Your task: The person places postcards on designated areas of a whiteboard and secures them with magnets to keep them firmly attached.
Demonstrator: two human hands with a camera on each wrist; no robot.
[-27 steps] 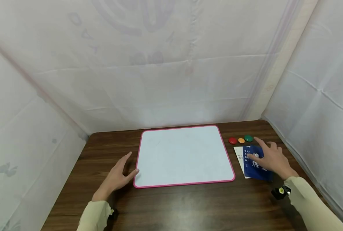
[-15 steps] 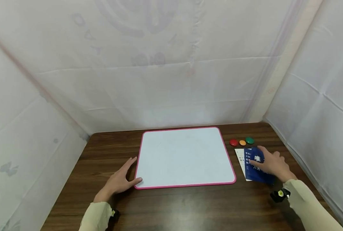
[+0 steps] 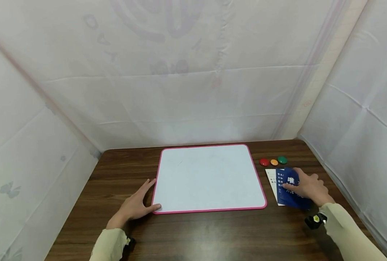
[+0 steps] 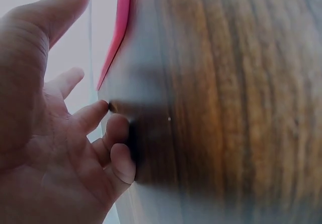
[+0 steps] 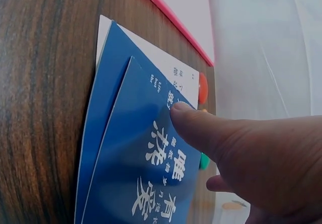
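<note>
**Blue cards under the right hand, board bare**

Blue printed cards (image 3: pixel 289 188) lie in a small overlapping stack on the dark wooden table (image 3: pixel 193 235), just to the right of the pink-rimmed whiteboard (image 3: pixel 208 177), with a white card (image 3: pixel 271 179) showing from beneath them. The right hand (image 3: pixel 309 188) rests on the top blue card; in the right wrist view its thumb (image 5: pixel 201 126) presses flat on the printed face, and the fingers look loosely extended rather than curled round an edge, so the card seems held down, not lifted. The stack lies flat on the wood.

The left hand (image 3: pixel 134 204) lies spread and relaxed on the table at the near left corner of the whiteboard, thumb touching the pink rim and holding nothing; it appears to steady the board.

Three round magnets, red (image 3: pixel 263 162), orange (image 3: pixel 274 162) and green (image 3: pixel 282 159), sit in a row just beyond the cards, untouched.

As far as can be judged, the work is at its very beginning: the board's surface carries nothing, no card is raised and no magnet has been taken up. Every card and magnet is left to handle.
</note>
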